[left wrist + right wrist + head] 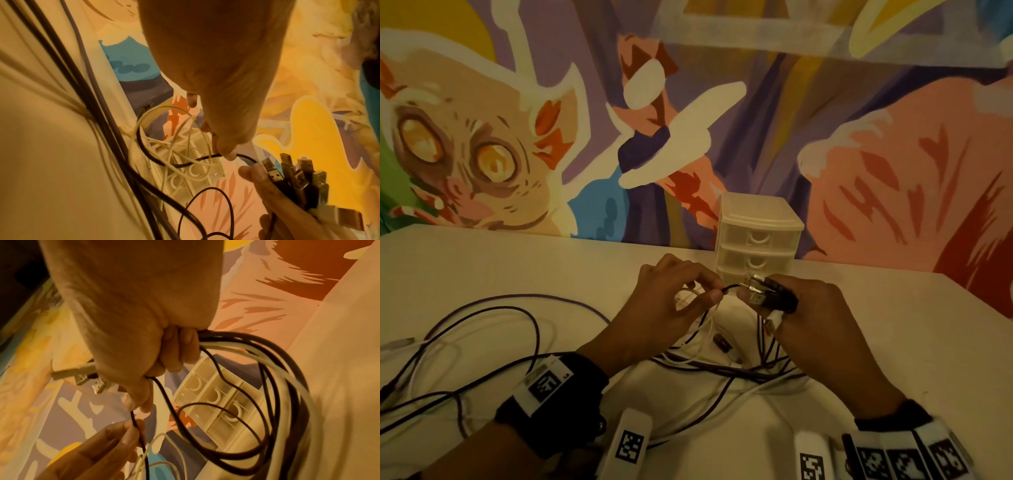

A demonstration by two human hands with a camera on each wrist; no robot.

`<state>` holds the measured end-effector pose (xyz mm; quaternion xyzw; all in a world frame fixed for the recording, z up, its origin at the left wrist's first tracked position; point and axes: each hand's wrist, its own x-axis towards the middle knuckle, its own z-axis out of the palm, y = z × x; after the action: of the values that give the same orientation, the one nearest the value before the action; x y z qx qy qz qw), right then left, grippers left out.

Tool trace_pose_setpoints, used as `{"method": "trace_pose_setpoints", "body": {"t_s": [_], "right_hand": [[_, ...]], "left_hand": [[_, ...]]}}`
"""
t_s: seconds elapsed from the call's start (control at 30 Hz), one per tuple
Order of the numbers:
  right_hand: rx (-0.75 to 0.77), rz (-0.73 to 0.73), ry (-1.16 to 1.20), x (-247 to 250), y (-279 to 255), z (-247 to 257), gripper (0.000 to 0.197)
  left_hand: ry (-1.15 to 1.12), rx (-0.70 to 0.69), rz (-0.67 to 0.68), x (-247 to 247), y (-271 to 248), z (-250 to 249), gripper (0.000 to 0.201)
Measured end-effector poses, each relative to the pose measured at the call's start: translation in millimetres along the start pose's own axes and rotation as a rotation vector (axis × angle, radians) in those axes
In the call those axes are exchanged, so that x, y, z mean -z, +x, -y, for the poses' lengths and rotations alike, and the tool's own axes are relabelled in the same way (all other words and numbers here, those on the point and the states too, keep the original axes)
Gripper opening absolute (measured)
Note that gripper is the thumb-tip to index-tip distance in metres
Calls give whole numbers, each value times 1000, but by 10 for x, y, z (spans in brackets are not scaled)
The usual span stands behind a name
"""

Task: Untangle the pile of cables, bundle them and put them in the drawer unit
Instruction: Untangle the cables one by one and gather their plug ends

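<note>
Dark and white cables (493, 346) sprawl tangled across the white table (893, 342). My right hand (808, 308) grips a bunch of USB plugs (296, 175) with their cables (277, 369) hanging in loops below the fist. My left hand (674, 301) pinches a thin black cable (205, 158) just left of the plugs; thin white cable loops (170, 146) hang under it. The translucent three-drawer unit (758, 236) stands right behind both hands against the wall, its drawers closed.
A painted mural wall (517, 137) runs along the table's far edge. The table's right edge (983, 301) slants away. White tagged markers (628, 445) lie at the near edge. A small dark connector (722, 342) lies among the cables between my wrists.
</note>
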<state>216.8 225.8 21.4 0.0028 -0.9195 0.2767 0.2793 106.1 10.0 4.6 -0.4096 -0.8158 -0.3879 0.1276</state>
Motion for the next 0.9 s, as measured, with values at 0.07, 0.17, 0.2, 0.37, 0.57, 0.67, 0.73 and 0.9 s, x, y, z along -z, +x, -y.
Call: {"method": "trace_pose_setpoints", "body": {"t_s": [0.07,0.17,0.2,0.37,0.57,0.67,0.73,0.9], "right_hand": [[8,10,43,-8,-4,-18,49],[36,-27,75,0,-16,6,53],[54,-104,94,16,-15,23,49],[40,-649,248,176,-34,64,10],[-125,-754,341,276,4,-16,43],[-55,-698,297,244,0,12,14],[4,-670,226,209,-9,-30,6],[23,-653,276,200,-4,-51,5]], "left_hand": [[-9,12,18,5,-5,2,20],[-18,30,93,-11,-16,52,18],[-24,48,126,-12,-23,80,21],[233,166,191,54,-35,279,13],[172,374,-4,191,8,585,18],[-40,296,-114,222,65,417,22],[-147,181,-175,262,95,172,23],[-127,-56,-164,376,208,-499,26]]}}
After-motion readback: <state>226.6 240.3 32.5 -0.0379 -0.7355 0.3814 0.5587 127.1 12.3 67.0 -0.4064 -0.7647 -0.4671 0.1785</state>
